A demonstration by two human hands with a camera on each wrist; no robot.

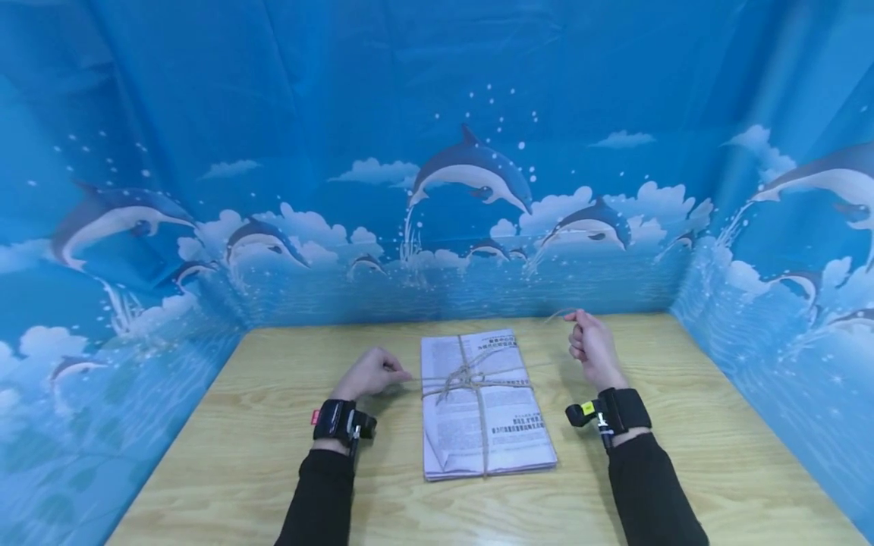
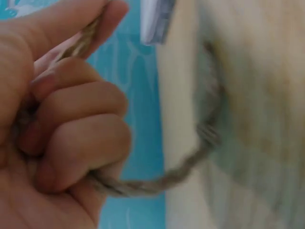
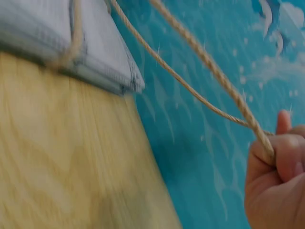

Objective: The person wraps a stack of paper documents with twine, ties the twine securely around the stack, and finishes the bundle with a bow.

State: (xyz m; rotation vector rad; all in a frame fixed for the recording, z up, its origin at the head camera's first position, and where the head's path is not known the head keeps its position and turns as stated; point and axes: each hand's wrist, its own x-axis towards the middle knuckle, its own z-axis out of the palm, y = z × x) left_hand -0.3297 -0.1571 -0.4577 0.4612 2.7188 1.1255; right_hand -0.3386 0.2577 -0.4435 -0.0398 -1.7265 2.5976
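Note:
A stack of newspapers [image 1: 454, 436] lies between the two hands, bound crosswise with twine [image 1: 484, 432]. Near the middle of the top sheet the strands meet in a knot [image 1: 466, 377] with loops around it. Left of the stack, my left hand [image 1: 372, 373] grips a twine end, pinched between thumb and forefinger with the other fingers curled round it; its loose tail [image 2: 143, 187] hangs out below the fingers. My right hand [image 1: 592, 347], raised beyond the stack's right edge, holds twine [image 3: 209, 62] in curled fingers, and two lengths of it run back toward the newspapers.
Under everything is a light wood-grain table [image 1: 232, 455]. A blue curtain [image 1: 341, 76] printed with dolphins and clouds stands behind the table and along both sides. Each wrist wears a black strap with a small camera, such as the right one [image 1: 628, 409].

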